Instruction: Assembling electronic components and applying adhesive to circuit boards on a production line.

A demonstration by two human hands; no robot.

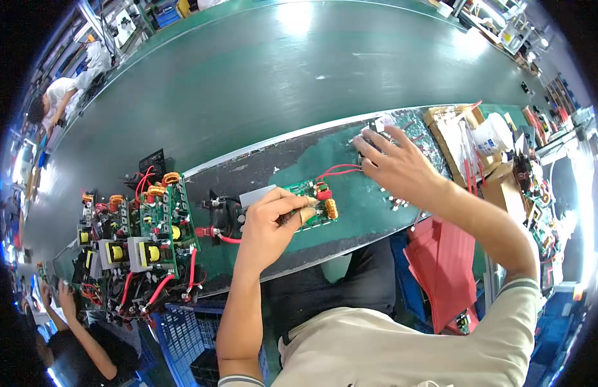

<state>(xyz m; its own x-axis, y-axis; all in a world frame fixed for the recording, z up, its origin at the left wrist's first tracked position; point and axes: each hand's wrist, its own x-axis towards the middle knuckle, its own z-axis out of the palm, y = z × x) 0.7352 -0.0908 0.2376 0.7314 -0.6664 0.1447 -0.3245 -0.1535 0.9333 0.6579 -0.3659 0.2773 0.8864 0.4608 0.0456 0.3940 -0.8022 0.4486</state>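
A green circuit board with a copper-wound coil and a red component lies on the workbench in front of me. My left hand is closed in a pinch over it, thumb and fingertips at the parts on its top. A pair of red wires runs from the board toward my right hand. That hand has its fingers spread above a small dark part, which they partly hide; contact cannot be made out. Left of the board sits a black part with thick red leads.
Several finished-looking boards with coils and red cables stand at the left. A cardboard box and a white tub are at the right. Red sheets hang below the bench's right side. A green belt runs behind the bench.
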